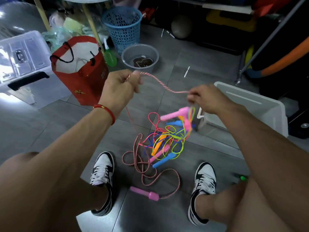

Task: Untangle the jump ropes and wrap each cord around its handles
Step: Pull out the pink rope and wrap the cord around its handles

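A red-and-white twisted cord [164, 87] stretches between my two raised hands. My left hand [119, 87] grips it in a fist; from there the cord drops to loose coils [142, 166] on the floor and ends at a pink handle [145, 193] between my shoes. My right hand [204, 98] pinches the cord's other end, and a tangle of thin pink, blue and yellow-green cords [168, 139] with pink, blue and orange handles hangs below it. A pink handle [175, 113] sits at the top of that tangle.
A red paper bag [80, 71] stands at the left, a clear storage box [21, 64] beyond it. A blue mesh basket [122, 27] and a grey basin [139, 56] are ahead. A white bin [250, 104] sits at the right. My shoes [102, 178] flank the ropes.
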